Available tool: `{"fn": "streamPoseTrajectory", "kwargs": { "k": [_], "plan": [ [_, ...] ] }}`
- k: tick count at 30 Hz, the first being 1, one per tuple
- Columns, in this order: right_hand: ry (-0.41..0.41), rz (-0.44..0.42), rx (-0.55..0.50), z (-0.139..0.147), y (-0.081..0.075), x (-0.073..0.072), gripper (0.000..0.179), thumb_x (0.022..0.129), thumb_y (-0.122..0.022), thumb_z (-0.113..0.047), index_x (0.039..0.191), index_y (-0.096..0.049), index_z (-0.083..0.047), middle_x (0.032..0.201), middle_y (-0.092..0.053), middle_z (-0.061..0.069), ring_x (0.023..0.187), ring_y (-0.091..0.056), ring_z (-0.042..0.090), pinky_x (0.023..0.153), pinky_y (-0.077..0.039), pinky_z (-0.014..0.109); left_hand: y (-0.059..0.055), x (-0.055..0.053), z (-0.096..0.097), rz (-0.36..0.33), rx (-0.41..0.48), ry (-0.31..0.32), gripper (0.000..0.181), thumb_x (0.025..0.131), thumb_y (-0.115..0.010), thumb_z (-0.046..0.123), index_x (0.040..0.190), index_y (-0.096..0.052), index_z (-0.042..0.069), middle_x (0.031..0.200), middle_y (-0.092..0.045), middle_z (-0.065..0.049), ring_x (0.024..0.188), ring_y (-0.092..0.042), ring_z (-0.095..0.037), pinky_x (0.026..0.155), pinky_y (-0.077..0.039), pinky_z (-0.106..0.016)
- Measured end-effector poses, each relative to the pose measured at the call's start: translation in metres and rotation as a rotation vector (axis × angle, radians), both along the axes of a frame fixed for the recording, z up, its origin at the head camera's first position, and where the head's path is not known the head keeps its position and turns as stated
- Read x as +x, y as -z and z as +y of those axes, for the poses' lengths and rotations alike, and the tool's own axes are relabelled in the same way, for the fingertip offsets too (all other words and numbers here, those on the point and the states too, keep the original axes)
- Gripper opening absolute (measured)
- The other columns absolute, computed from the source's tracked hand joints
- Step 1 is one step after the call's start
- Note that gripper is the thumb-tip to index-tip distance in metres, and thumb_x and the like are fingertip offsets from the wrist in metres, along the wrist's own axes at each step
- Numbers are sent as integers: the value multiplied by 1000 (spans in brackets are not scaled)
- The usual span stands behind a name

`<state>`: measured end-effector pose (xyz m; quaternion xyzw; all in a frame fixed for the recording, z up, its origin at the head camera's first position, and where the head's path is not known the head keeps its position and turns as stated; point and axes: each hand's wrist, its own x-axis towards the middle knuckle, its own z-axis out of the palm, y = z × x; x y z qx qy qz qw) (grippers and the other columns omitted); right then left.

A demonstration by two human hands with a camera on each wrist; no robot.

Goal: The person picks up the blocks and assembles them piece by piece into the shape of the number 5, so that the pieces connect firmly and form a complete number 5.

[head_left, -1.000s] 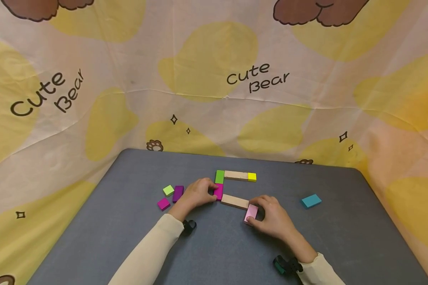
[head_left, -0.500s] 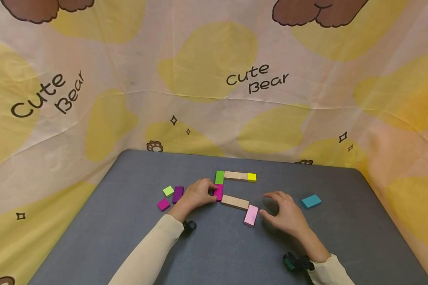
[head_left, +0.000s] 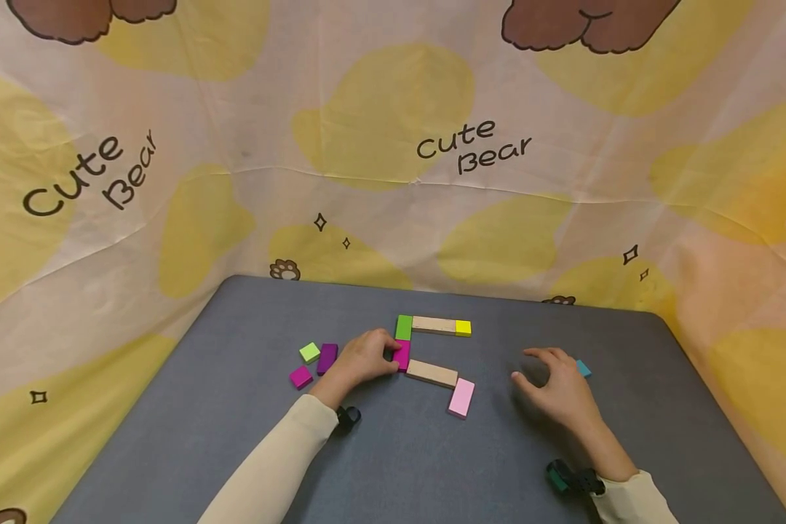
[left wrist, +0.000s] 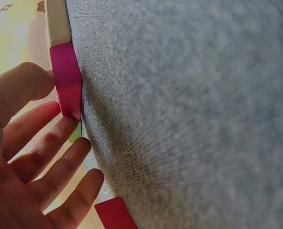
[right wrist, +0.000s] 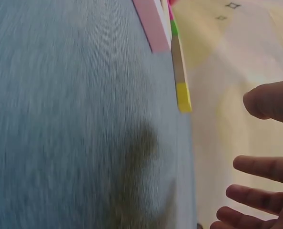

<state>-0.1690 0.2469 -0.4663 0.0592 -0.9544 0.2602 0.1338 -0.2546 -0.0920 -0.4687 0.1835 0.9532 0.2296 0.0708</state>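
Block-laying step: judged to be the joining of blocks into one bent figure; the left hand [head_left: 367, 355] steadies the magenta block [head_left: 402, 354], the right hand [head_left: 560, 386] is free.
Next move: judged to call for a light, steady left hold so the joints do not slip, and a wide right hand lowered over a loose block; the blue block [head_left: 584, 368] is nearest to it.
Left grip: narrow, holding the magenta block between thumb and fingers.
Right grip: wide, thumb apart from fingers, holding nothing, well right of the magenta block.
Magenta block: flat on the worktop [head_left: 432, 473]; landmark for the places below.
Joined, beyond it: green block [head_left: 403, 327] against its far end; far plank [head_left: 434, 325] running right from the green; yellow block [head_left: 463, 328] closing that plank.
Joined, right of it: near plank [head_left: 431, 373] from its near end; pink block [head_left: 461, 398] at that plank's other end, slanted, apparently touching.
Loose, left of it: purple block [head_left: 327, 359], lime block [head_left: 310, 353], small magenta block [head_left: 301, 377].
Loose, far right of it: blue block, partly hidden by the right hand.
Block count: ten in sight; six joined, four loose.
Plank count: two, included above.
Hand count: two.
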Motion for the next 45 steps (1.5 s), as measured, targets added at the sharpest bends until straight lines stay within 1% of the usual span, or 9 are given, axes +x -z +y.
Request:
{"fn": "streamPoseTrajectory", "kwargs": {
  "k": [6, 10, 16, 20, 27, 33, 36, 39, 45],
  "plan": [
    [22, -23, -9, 19, 2, -1, 49, 86, -69, -36, 124, -62, -5, 123, -57, 26, 112, -51, 48, 85, -43, 63, 0, 1, 0, 2, -4, -1, 37, 79, -77, 25, 113, -73, 13, 111, -68, -3, 96, -62, -18, 86, -51, -39],
    [64, -39, -17, 30, 5, -3, 50, 87, -69, -36, 124, -62, -4, 124, -55, 28, 113, -48, 51, 86, -40, 65, -2, 2, -1, 7, -4, 2, 37, 79, -77, 24, 114, -73, 13, 111, -68, -4, 97, -63, -19, 86, -51, -39],
    [126, -46, -25, 43, 9, -3, 50, 87, -68, -36, 123, -62, -2, 123, -52, 33, 112, -42, 55, 81, -38, 65, -2, 3, -2, 11, -6, 10, 37, 78, -77, 24, 113, -73, 12, 110, -68, -4, 96, -62, -19, 84, -51, -39],
    [134, -45, -25, 50, 13, -3, 51, 87, -68, -34, 124, -60, 0, 123, -51, 34, 110, -42, 56, 81, -37, 64, -1, 2, -2, 11, -7, 3, 36, 79, -77, 24, 113, -73, 13, 110, -68, -3, 96, -62, -18, 85, -51, -39],
    [152, -73, -1, 57, 16, -3, 51, 86, -67, -31, 125, -59, 1, 124, -49, 35, 108, -42, 54, 78, -39, 61, 0, 1, -1, 7, -5, 2, 37, 79, -77, 25, 114, -73, 14, 110, -67, -3, 95, -61, -18, 85, -51, -39],
    [144, -94, 13, 62, 17, -4, 50, 84, -69, -24, 124, -58, 3, 122, -48, 38, 107, -42, 55, 81, -36, 62, 1, 0, 0, 7, -8, 4, 38, 79, -77, 27, 114, -73, 14, 112, -67, -4, 98, -62, -19, 87, -51, -40],
    [133, -119, 16, 63, 17, -4, 50, 84, -69, -23, 124, -57, 5, 122, -46, 40, 106, -40, 56, 82, -34, 62, 2, 0, -1, 11, -11, 3, 37, 79, -77, 27, 114, -73, 15, 112, -67, -3, 98, -62, -19, 87, -51, -40],
    [129, -140, 16, 62, 17, -4, 50, 84, -69, -21, 125, -56, 6, 121, -45, 40, 105, -40, 56, 81, -35, 61, 1, 1, -1, 11, -9, 4, 38, 79, -77, 27, 114, -73, 15, 111, -67, -3, 98, -62, -19, 86, -51, -40],
    [134, -147, 15, 62, 16, -5, 51, 83, -69, -20, 124, -56, 8, 120, -46, 42, 106, -42, 57, 82, -35, 62, -1, 1, 0, 4, -10, 1, 38, 79, -77, 28, 114, -73, 14, 111, -67, -4, 98, -62, -20, 87, -51, -40]
  ]
}}
